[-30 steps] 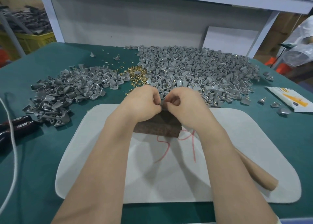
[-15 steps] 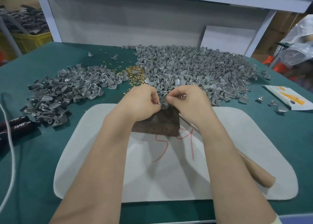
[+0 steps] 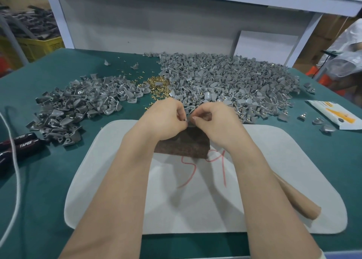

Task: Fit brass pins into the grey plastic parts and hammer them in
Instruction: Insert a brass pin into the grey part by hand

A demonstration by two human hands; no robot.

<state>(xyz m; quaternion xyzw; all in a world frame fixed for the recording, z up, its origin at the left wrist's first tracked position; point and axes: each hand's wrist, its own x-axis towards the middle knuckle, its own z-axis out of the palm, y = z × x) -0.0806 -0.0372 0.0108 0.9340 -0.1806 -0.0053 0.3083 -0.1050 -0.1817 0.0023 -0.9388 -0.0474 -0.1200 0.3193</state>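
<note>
Above the brown block (image 3: 182, 148), your left hand (image 3: 166, 117) and right hand (image 3: 215, 121) are both pinching one grey part (image 3: 189, 119), probably seating a pin; hammering comes next.

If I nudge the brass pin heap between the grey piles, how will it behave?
The brass pin heap is loose and tiny-pieced, so it would probably scatter, not slide whole; strays dot the green table top. The pins look shiny, likely slippery to pinch singly.

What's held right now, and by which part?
One small grey plastic part, pinched from either side by fingertips of left hand and right hand; exact spot hidden.
</note>
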